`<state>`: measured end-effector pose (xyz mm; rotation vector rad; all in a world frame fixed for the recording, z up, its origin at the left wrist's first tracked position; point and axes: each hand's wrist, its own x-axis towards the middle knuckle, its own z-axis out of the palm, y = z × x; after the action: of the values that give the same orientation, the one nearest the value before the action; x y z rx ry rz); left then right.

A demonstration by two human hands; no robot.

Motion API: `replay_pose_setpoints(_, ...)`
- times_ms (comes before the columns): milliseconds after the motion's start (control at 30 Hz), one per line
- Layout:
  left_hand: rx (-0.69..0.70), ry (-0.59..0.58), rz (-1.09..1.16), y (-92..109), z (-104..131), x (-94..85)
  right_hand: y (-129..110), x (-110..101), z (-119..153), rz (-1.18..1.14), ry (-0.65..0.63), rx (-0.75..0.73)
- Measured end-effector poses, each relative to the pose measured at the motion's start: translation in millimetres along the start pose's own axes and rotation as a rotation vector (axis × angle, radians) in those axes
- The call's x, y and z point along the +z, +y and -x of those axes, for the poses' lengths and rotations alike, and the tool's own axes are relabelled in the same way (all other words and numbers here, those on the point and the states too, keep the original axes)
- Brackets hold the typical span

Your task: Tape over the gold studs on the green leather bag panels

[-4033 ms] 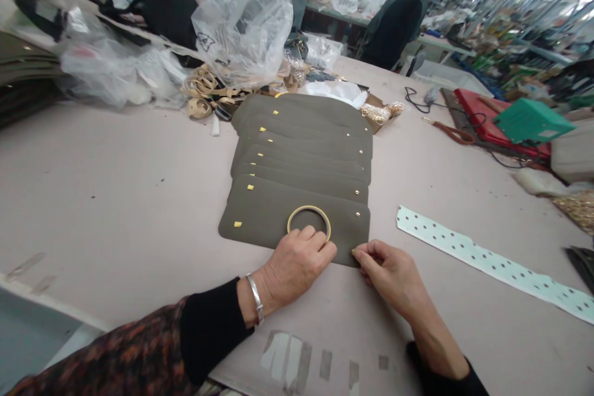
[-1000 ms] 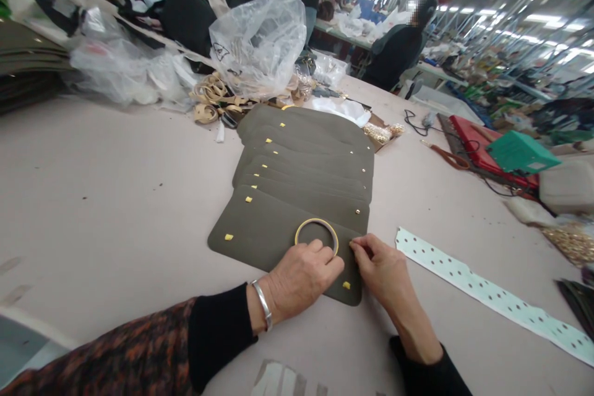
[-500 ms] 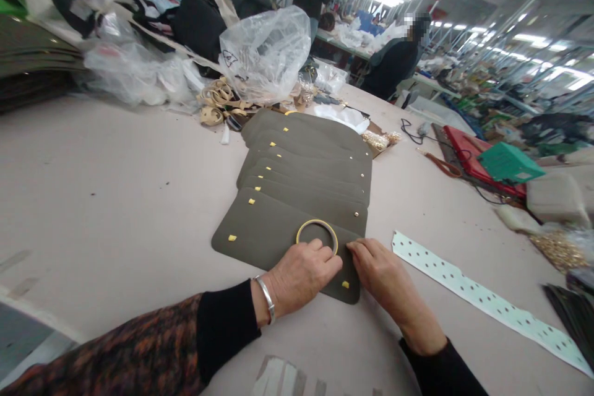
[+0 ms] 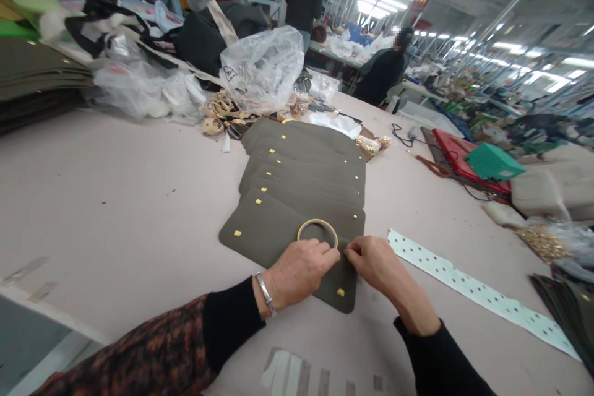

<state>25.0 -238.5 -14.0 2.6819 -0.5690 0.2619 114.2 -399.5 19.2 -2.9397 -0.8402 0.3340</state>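
Near the front edge of the worktop point(image 4: 116, 210), a pale, dusty surface with tape scraps stuck along that edge, lies the nearest olive flap piece point(image 4: 278, 238) of a fanned row of like pieces point(image 4: 306, 161) that runs toward the far edge. On it rests a yellow tape ring point(image 4: 317, 232), and small yellow tabs mark its corners. The left hand point(image 4: 299, 272) lies curled, knuckles up, pressing on the piece and touching the ring's near side; a silver bangle point(image 4: 264, 294) circles that wrist. The right hand point(image 4: 374, 260) pinches its fingertips narrowly together at the piece's surface just right of the ring; whether it holds anything I cannot tell. Toward the right edge a mint strip with dark dots point(image 4: 477, 291) lies slantwise. Along the far edge sit a clear plastic bag point(image 4: 262, 68), tan straps point(image 4: 220, 111) and a heap of gold fittings point(image 4: 374, 143). At the right edge are a red case point(image 4: 457, 151) and a green box point(image 4: 492, 164). Beyond, a long workroom under strip lights holds more benches, where a person in dark clothes point(image 4: 383, 74) sits.
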Motion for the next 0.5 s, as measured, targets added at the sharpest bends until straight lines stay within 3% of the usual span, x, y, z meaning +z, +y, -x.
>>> replay_pose_setpoints(133, 0.004, 0.128, 0.212, 1, 8, -11.3, 0, 8, 31, -0.058, -0.005, -0.05)
replay_pose_setpoints(233, 0.011, 0.175, 0.339, 6, 16, -20.2, 0, 13, 51, -0.315, 0.185, -0.072)
replay_pose_setpoints(333, -0.022, 0.143, 0.365, 11, 23, -23.1, -8, 12, 65, -0.57, 0.4, -0.212)
replay_pose_setpoints(500, -0.041, 0.122, 0.33, 18, 30, -19.2, -23, 11, 72, -0.545, 0.516, -0.46)
